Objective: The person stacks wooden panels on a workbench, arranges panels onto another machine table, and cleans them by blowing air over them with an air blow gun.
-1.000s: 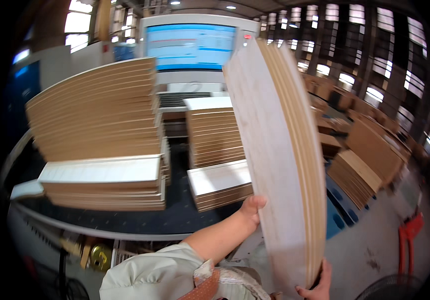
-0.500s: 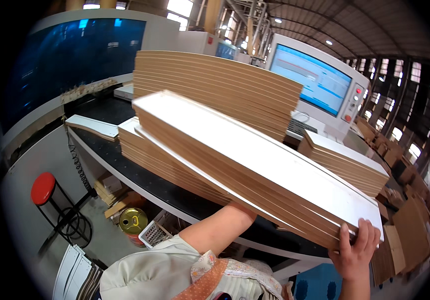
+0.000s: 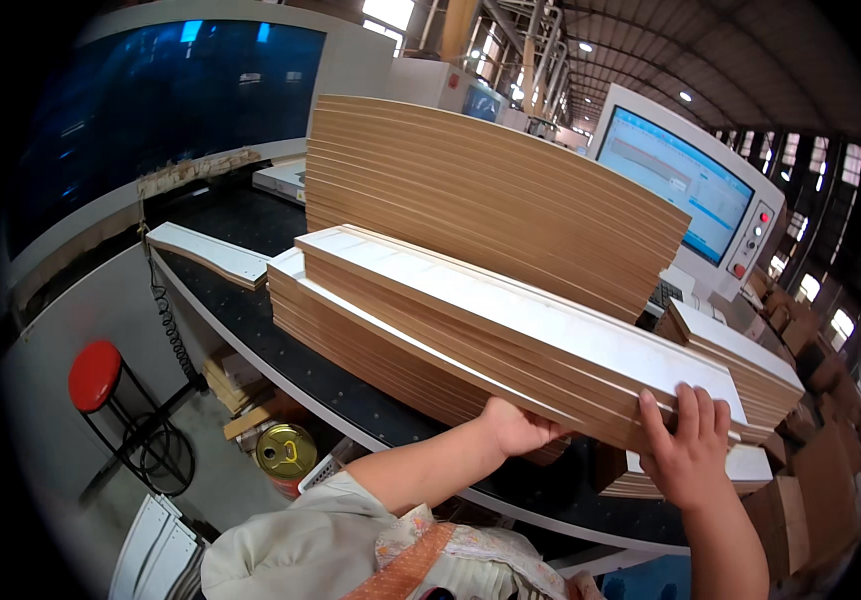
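A bundle of long white-faced boards (image 3: pixel 511 312) with brown edges lies along the top of a lower stack of similar boards (image 3: pixel 371 366). Under the near edge of the bundle, my left hand (image 3: pixel 523 426) has its fingers curled beneath the boards, the fingertips hidden. My right hand (image 3: pixel 689 442) grips the bundle's right end, fingers over the white face and thumb at the brown front edge. Beyond it rises a tall stack of brown-edged boards (image 3: pixel 491 190). Near my right wrist, a few shorter white boards (image 3: pixel 746 466) rest on the black table.
The black table (image 3: pixel 236 325) has a curved look and pale rim. A narrow white board (image 3: pixel 209 252) lies at its left. A monitor panel (image 3: pixel 686 180) stands back right, beside another board stack (image 3: pixel 741 360). A red stool (image 3: pixel 97 376) and a tin (image 3: pixel 286 452) are at lower left.
The bundle has come down onto the lower stack. My left hand, formerly hidden under the boards, now shows at their near edge. My right hand stays on the right end.
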The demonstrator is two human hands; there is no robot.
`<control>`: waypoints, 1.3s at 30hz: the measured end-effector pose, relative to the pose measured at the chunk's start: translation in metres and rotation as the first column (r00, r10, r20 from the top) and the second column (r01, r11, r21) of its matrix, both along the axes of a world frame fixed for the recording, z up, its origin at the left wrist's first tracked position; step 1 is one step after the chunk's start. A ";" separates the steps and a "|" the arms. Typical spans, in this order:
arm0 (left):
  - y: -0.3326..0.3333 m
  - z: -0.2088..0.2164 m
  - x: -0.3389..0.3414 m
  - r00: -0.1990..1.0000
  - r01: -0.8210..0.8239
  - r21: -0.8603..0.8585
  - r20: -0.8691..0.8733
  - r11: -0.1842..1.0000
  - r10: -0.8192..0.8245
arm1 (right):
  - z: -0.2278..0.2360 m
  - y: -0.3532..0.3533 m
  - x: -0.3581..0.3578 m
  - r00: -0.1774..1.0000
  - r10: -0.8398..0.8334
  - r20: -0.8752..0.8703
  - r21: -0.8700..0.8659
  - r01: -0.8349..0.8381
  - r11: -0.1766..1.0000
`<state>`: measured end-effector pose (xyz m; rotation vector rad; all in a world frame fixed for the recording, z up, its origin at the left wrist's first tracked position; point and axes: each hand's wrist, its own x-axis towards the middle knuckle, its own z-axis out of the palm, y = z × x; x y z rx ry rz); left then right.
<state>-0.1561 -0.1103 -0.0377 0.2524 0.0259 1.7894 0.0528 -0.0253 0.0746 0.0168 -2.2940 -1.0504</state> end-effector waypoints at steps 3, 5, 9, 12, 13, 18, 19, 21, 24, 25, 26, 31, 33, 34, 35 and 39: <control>-0.025 -0.040 -0.001 0.890 0.290 -0.099 -0.339 0.952 -0.306 | -0.029 0.022 -0.042 0.994 0.099 -0.050 0.032 -0.098 0.995; -0.058 -0.055 -0.003 0.681 0.310 -0.254 -0.614 0.916 -0.400 | -0.052 0.029 -0.063 0.989 0.146 0.030 -0.097 -0.142 0.985; -0.129 -0.059 -0.047 0.513 -0.020 -0.132 -0.852 0.991 -0.103 | -0.064 0.035 -0.083 0.966 0.213 -0.144 -0.416 -0.254 0.873; -0.166 -0.076 -0.097 0.413 -0.717 0.109 -0.729 0.688 0.547 | -0.090 0.047 -0.066 0.931 0.109 -0.347 -0.516 -0.287 0.807; -0.181 -0.074 -0.117 0.292 -0.850 0.108 -0.718 0.516 0.632 | -0.102 0.054 -0.059 0.871 0.026 -0.491 -0.572 -0.344 0.744; -0.223 -0.092 -0.239 -0.150 -0.945 -0.091 -0.733 -0.315 0.664 | -0.168 0.087 -0.082 0.461 -0.364 -0.810 -0.490 -0.872 -0.014; -0.227 -0.090 -0.259 -0.189 -0.915 -0.083 -0.776 -0.394 0.601 | -0.172 0.086 -0.092 0.397 -0.392 -0.830 -0.377 -0.917 -0.128; -0.246 -0.092 -0.304 -0.318 -0.869 0.115 -0.875 -0.481 0.365 | -0.168 0.072 -0.109 0.352 -0.517 -0.780 -0.204 -0.925 -0.322; -0.251 -0.079 -0.338 -0.414 -0.766 0.269 -0.901 -0.584 0.128 | -0.168 0.069 -0.115 0.303 -0.623 -0.722 -0.067 -0.926 -0.372; -0.250 -0.074 -0.350 -0.284 -0.885 0.098 -0.888 -0.455 0.361 | -0.171 0.072 -0.114 0.339 -0.590 -0.733 -0.092 -0.909 -0.407; -0.247 -0.072 -0.357 -0.108 -0.961 -0.057 -0.824 -0.270 0.556 | -0.172 0.072 -0.112 0.360 -0.612 -0.704 -0.112 -0.907 -0.405; -0.232 -0.073 -0.388 -0.358 -0.843 0.171 -0.886 -0.511 0.295 | -0.182 0.078 -0.123 0.441 -0.588 -0.678 -0.237 -0.889 -0.392; -0.236 -0.077 -0.406 -0.397 -0.735 0.207 -0.903 -0.646 0.162 | -0.187 0.078 -0.129 0.492 -0.545 -0.679 -0.312 -0.865 -0.393; -0.239 -0.080 -0.414 -0.384 -0.727 0.221 -0.916 -0.650 0.118 | -0.185 0.075 -0.128 0.574 -0.477 -0.666 -0.399 -0.814 -0.422; -0.234 -0.076 -0.413 -0.306 -0.762 0.177 -0.946 -0.623 0.105 | -0.188 0.082 -0.128 0.564 -0.494 -0.662 -0.398 -0.823 -0.406; -0.261 -0.090 -0.449 -0.251 -0.780 0.153 -0.965 -0.607 0.078 | -0.197 0.092 -0.132 0.671 -0.402 -0.623 -0.574 -0.741 -0.348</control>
